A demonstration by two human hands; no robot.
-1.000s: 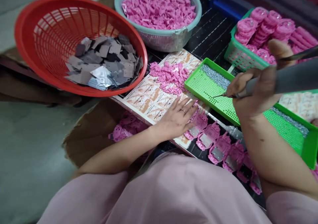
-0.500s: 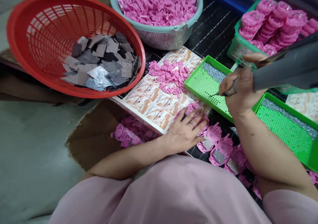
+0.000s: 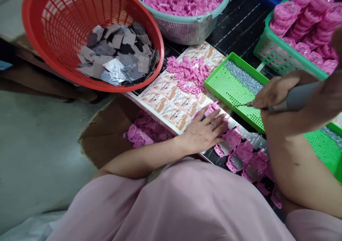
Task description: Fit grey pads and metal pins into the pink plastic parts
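Observation:
My left hand (image 3: 204, 132) lies flat, fingers spread, on pink plastic casings (image 3: 240, 156) lined up along the table's near edge. Grey metal plates sit in several of these casings. In my right hand (image 3: 276, 91) is a grey powered screwdriver (image 3: 300, 95), pointing left. Its thin bit hangs over the near part of a green perforated tray (image 3: 221, 98); whether it touches a screw is too small to tell. Small silvery screws (image 3: 244, 78) lie heaped along the tray's far side.
A red basket (image 3: 34, 45) of grey metal plates leans at left. Behind stand a pale blue basin (image 3: 181, 22) of pink pieces and a green basket (image 3: 280, 52) of stacked pink parts. Small pink pieces (image 3: 191, 73) lie on the patterned board; a cardboard box (image 3: 98, 130) sits below.
The view has shifted, so things sit a little higher and further right. The screwdriver has swung lower, its bit nearer the tray's front edge. My left hand stays on the casings.

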